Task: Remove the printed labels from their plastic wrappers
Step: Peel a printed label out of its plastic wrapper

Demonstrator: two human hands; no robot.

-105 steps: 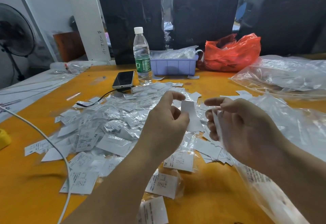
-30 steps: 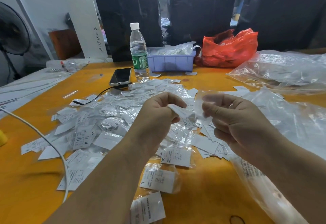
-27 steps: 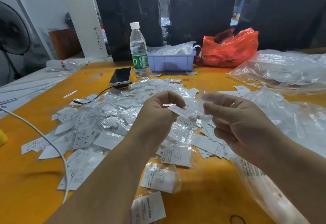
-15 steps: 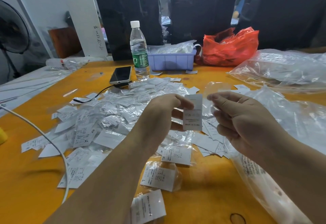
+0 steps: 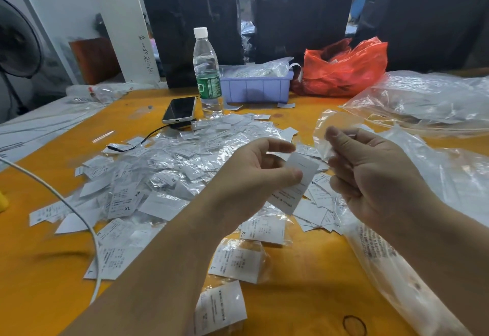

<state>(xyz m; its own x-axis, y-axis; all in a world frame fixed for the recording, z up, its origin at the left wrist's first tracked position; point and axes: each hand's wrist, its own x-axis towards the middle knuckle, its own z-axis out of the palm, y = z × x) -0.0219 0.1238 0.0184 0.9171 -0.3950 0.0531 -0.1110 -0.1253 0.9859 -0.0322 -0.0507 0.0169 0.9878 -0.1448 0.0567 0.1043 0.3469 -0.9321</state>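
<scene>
head view: my left hand (image 5: 254,174) pinches a bare printed label (image 5: 296,183) by its upper edge, above the bench's middle. my right hand (image 5: 370,177) pinches the emptied clear wrapper (image 5: 324,130) just beside it. label looks light, thin, matte, rectangular, best held at an edge; the film looks limp, glossy, slippery. a pile of wrapped labels (image 5: 169,171) lies left of centre.
</scene>
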